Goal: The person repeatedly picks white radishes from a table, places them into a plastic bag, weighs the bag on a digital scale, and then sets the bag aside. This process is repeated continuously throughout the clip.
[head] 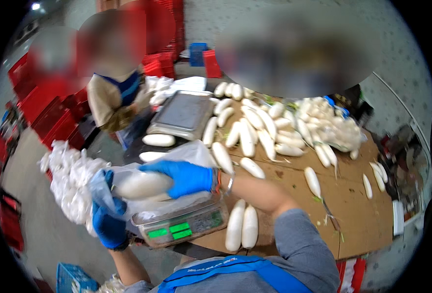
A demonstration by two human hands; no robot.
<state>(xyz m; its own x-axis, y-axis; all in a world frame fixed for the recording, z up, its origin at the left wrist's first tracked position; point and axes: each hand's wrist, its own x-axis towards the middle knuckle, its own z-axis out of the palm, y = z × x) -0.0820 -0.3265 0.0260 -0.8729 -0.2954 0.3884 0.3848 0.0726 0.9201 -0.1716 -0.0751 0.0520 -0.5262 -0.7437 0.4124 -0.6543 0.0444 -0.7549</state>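
Both my hands wear blue gloves. My right hand (181, 178) is closed around a white radish (142, 185), blurred by motion and partly inside a clear plastic bag (195, 154). The bag's edge is gripped by my left hand (109, 216), at the radish's far left end. Beneath them stands a digital scale (183, 229) with green lit displays. Two white radishes (242, 227) lie side by side right of the scale, and two more (159, 140) lie beyond my hands. Many radishes (252, 128) are spread over the cardboard-covered table (285, 186).
A second scale (183, 113) stands at the table's far side, near a co-worker in a blue apron (128, 88). White plastic bags (73, 183) hang at the left. A knife (331, 216) lies on the right, a bagged pile of radishes (333, 128) behind it. Red crates (51, 113) stand far left.
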